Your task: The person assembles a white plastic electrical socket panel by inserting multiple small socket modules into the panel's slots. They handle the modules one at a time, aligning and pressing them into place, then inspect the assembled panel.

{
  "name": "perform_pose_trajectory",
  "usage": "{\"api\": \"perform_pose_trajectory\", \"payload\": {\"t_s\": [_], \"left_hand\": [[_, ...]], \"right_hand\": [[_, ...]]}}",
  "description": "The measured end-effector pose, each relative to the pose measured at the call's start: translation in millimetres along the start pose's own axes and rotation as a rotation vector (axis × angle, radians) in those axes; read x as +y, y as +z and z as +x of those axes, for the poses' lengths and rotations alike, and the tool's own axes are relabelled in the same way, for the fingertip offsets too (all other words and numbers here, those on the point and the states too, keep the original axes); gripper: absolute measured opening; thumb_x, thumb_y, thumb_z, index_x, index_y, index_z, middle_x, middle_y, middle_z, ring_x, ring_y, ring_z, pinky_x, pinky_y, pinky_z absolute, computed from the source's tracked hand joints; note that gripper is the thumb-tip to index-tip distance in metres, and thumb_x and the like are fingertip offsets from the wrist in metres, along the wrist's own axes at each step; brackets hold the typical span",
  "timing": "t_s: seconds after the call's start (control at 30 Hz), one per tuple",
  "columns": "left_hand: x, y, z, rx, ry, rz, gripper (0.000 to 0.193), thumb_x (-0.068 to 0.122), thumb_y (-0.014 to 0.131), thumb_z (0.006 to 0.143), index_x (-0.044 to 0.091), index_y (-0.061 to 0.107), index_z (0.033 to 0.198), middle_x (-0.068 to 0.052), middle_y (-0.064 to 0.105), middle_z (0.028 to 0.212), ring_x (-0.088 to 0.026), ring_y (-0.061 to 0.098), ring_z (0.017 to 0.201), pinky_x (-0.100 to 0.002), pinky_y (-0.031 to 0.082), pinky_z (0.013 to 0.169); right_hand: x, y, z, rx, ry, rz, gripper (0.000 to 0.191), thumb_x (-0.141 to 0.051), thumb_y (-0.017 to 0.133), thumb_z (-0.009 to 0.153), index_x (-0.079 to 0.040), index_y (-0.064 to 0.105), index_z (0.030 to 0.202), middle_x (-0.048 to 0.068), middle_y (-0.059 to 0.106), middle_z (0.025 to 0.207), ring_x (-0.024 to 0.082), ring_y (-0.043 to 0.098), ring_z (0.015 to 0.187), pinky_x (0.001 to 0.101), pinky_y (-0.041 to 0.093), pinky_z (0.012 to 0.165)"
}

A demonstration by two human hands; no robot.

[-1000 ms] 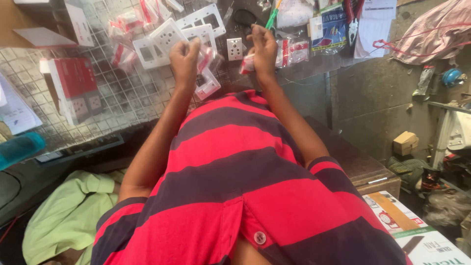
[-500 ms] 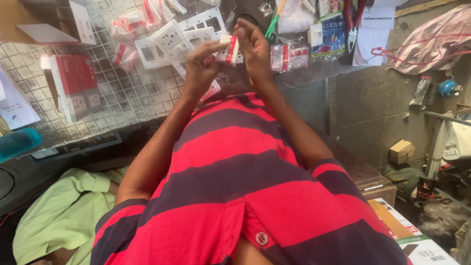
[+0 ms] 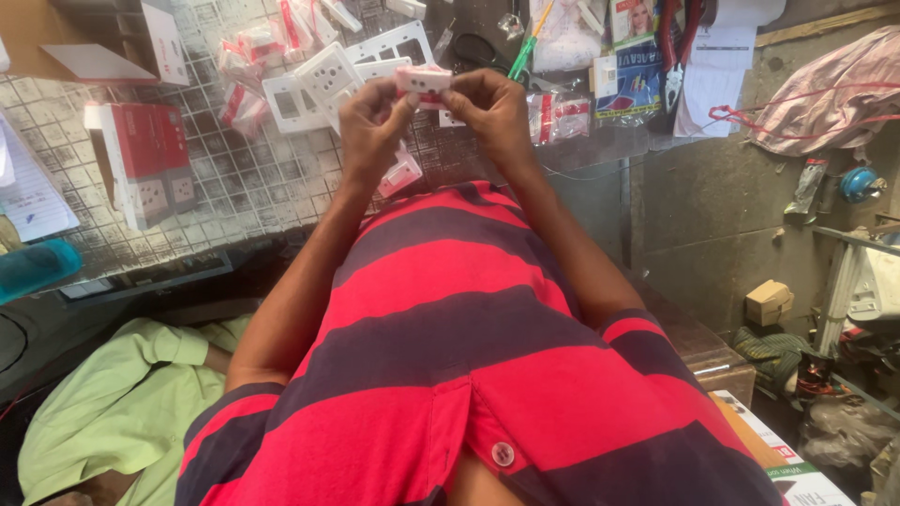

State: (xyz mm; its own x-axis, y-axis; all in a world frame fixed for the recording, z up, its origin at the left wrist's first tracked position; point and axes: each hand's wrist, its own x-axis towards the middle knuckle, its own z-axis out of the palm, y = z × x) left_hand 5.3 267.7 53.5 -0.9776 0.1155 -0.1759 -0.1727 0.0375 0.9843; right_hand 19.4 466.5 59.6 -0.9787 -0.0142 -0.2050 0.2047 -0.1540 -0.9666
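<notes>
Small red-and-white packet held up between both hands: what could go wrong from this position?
The small packet is pinched only by the fingertips of the left hand and right hand, above the glass counter. If the grip slips, it could drop among the similar white switch plates and be hard to pick out. It is also held close over the striped shirt, so small contents might fall into the lap.

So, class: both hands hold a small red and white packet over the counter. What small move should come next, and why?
Probably pull the packet open: the left hand and right hand pinch its opposite ends, raised above the mesh-covered counter.
</notes>
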Motion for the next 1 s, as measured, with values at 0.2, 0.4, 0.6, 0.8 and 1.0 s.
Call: {"api": "perform_pose_trajectory", "payload": {"t_s": [0.2, 0.4, 0.6, 0.8, 1.0], "left_hand": [[6.8, 0.3, 1.4, -0.140, 0.340, -0.160, 0.036, 0.008, 0.078, 0.099, -0.007, 0.057, 0.124, -0.014, 0.070, 0.108, -0.017, 0.073, 0.096, -0.030, 0.067, 0.079], [4.0, 5.9, 0.1, -0.061, 0.264, 0.046, 0.038, 0.004, 0.080, 0.095, -0.003, 0.062, 0.127, -0.011, 0.075, 0.102, -0.012, 0.072, 0.082, -0.023, 0.061, 0.063], [-15.8, 4.5, 9.5, -0.140, 0.158, 0.138, 0.027, 0.001, 0.078, 0.095, -0.002, 0.064, 0.117, -0.012, 0.078, 0.101, -0.012, 0.075, 0.081, -0.024, 0.060, 0.061], [-14.7, -4.9, -1.6, -0.097, -0.122, 0.407, 0.030, 0.024, 0.092, 0.087, 0.000, 0.075, 0.091, -0.011, 0.070, 0.079, -0.012, 0.064, 0.064, -0.024, 0.053, 0.056], [-10.8, -3.7, 0.1, -0.185, -0.082, 0.243, 0.016, 0.011, 0.077, 0.094, -0.004, 0.075, 0.097, -0.004, 0.068, 0.073, -0.007, 0.060, 0.061, -0.023, 0.047, 0.052]], "right_hand": [[-12.7, 4.8, -1.4, -0.081, 0.087, -0.167, 0.019, -0.023, 0.070, 0.099, -0.006, 0.076, 0.105, 0.004, 0.078, 0.085, 0.009, 0.075, 0.071, 0.0240, 0.064, 0.062], [8.7, 0.8, -4.3, -0.090, 0.222, -0.241, 0.022, -0.020, 0.062, 0.103, -0.006, 0.071, 0.088, 0.002, 0.065, 0.068, 0.008, 0.061, 0.055, 0.0245, 0.046, 0.046], [17.7, -1.8, -2.5, -0.009, 0.369, 0.641, 0.022, -0.022, 0.062, 0.104, -0.007, 0.066, 0.087, 0.002, 0.063, 0.070, 0.010, 0.056, 0.053, 0.0257, 0.044, 0.046], [3.7, -18.8, 2.7, -0.005, -0.149, 0.013, 0.039, -0.012, 0.075, 0.093, -0.003, 0.058, 0.127, 0.007, 0.066, 0.116, 0.012, 0.065, 0.100, 0.0263, 0.057, 0.080], [39.8, -13.2, -1.4, -0.063, -0.032, -0.135, 0.018, -0.012, 0.082, 0.097, -0.001, 0.076, 0.111, 0.006, 0.078, 0.100, 0.010, 0.071, 0.086, 0.0258, 0.059, 0.077]]}}
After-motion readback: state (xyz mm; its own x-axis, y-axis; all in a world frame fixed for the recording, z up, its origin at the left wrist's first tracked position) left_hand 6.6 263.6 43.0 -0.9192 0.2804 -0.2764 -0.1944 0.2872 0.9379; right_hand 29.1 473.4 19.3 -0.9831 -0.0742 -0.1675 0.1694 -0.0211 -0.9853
